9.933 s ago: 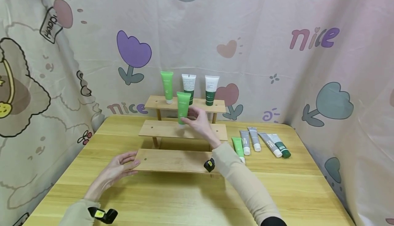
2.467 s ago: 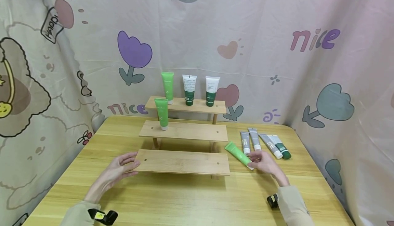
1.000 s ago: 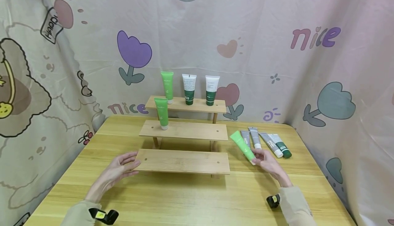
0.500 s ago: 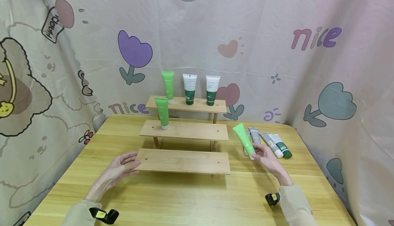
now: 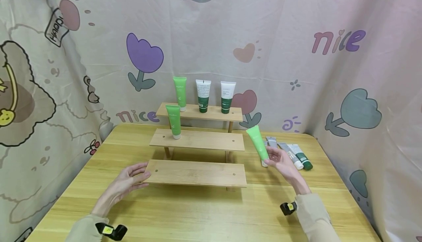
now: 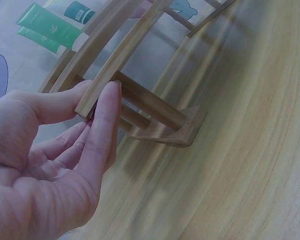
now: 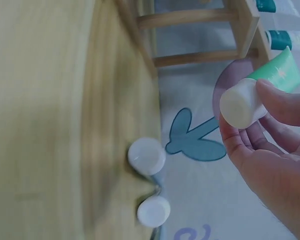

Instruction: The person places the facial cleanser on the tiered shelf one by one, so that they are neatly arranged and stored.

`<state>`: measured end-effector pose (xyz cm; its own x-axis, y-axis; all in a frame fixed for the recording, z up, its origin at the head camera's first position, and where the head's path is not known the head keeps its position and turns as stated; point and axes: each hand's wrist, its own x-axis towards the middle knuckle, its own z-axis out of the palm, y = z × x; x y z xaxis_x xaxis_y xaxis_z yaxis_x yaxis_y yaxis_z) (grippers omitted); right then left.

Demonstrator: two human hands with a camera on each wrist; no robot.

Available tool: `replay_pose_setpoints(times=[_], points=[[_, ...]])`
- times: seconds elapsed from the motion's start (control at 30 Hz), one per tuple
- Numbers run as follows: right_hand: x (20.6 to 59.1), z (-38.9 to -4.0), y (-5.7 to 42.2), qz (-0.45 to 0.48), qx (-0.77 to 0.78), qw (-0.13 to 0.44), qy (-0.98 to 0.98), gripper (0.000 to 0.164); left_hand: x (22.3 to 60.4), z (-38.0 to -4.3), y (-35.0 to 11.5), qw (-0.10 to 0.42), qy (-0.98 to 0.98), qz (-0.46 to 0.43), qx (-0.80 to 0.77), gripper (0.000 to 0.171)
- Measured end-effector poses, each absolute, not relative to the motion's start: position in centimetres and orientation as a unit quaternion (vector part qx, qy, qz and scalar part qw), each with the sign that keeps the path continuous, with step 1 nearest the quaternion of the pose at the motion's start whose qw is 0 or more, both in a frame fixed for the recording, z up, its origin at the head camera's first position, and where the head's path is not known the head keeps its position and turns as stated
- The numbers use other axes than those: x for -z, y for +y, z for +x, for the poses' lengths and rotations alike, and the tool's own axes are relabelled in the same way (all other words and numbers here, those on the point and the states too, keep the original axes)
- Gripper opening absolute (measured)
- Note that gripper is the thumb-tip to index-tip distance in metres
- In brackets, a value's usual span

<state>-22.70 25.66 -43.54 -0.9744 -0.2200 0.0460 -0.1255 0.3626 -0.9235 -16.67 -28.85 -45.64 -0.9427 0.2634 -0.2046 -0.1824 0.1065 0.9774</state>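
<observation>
My right hand [image 5: 285,165] pinches a light green squeeze tube [image 5: 258,143] near its white cap [image 7: 240,106]. The tube is raised over the table right of the stand, tilted with its flat end up and leaning left. At the left end of the three-tier wooden display stand [image 5: 197,172], my left hand [image 5: 123,183] grips the lowest board, thumb above and fingers beneath in the left wrist view. Another green tube [image 5: 174,121] stands on the middle tier's left. On the top tier stand a green tube [image 5: 180,92] and two white-and-dark-green tubes, one central [image 5: 203,95], one right [image 5: 227,96].
Right of the stand, grey tubes [image 5: 290,156] and a white-and-dark-green tube [image 5: 300,156] lie on the wooden table [image 5: 197,216]. One grey tube is mostly hidden behind the held tube and right hand. A printed curtain [image 5: 280,22] hangs behind.
The green tube first held over the middle tier now stands there. My right hand then took another green tube from the table and raised it, tilting it more upright. The left hand stays put.
</observation>
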Motion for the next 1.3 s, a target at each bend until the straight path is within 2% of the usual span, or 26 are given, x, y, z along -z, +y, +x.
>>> replay_pose_setpoints(times=[0.93, 1.3], points=[[39.5, -24.4, 21.3, -0.158, 0.603, 0.040, 0.781, 0.058, 45.6, -16.6, -28.8, 0.167, 0.730, 0.024, -0.663, 0.076], [37.9, -25.0, 19.5, -0.175, 0.589, 0.035, 0.788, 0.061, 45.7, -16.6, -28.8, 0.165, 0.730, 0.024, -0.662, 0.076]])
